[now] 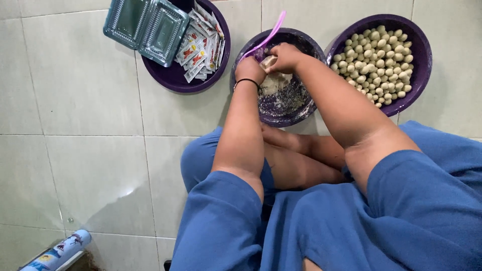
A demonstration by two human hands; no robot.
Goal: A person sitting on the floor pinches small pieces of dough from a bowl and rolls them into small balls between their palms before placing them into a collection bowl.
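A floor of pale square tiles (85, 90) carries three dark purple bowls in a row ahead of the seated person in blue clothes. Both hands meet over the middle bowl (291, 108), whose inside is smeared with pale dough residue. The left hand (249, 68), a black band at its wrist, is closed around the lower end of a pink spoon (268, 36), whose long handle slants up and to the right, past the bowl's far rim. The right hand (284, 56) lies just beside it, touching or nearly so, its fingers curled and pinching a pale lump of dough (268, 62) that sits between the two hands; the right hand is the closer one to that lump. The bowl on the right (419, 47) is heaped with many small pale dough balls (376, 57), near the right forearm. The bowl on the left (175, 78) holds a pile of small sauce sachets (201, 47), with clear plastic lidded trays (145, 25) lying tilted over its rim. At the lower left corner lies a patterned cylinder (57, 253).
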